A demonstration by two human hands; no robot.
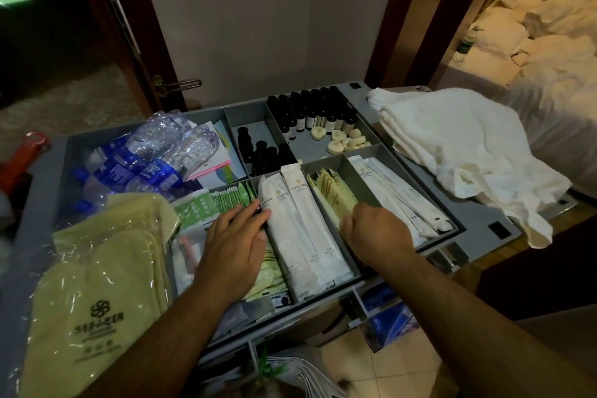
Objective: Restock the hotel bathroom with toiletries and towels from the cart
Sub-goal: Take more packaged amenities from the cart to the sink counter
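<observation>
The grey cart tray (478, 223) holds toiletries in compartments. My left hand (235, 245) lies flat, fingers straight, on the green sachets (223, 200) and the divider beside the long white dental kit packets (300, 236). My right hand (374, 233) is curled, its fingers pinching the pale yellow sachets (332, 194) in the neighbouring compartment. More white packets (397, 191) fill the compartment at the right. Small dark bottles (310, 113) and round soaps (345, 142) sit at the back. White towels (452, 145) lie piled on the cart's right side.
Water bottles (142, 158) lie at the cart's left, with bagged yellow slippers (97, 284) in front of them. A door with a handle (177, 84) stands behind the cart. A bed with rumpled linen (549, 42) is at the far right. Tiled floor (397, 365) shows below.
</observation>
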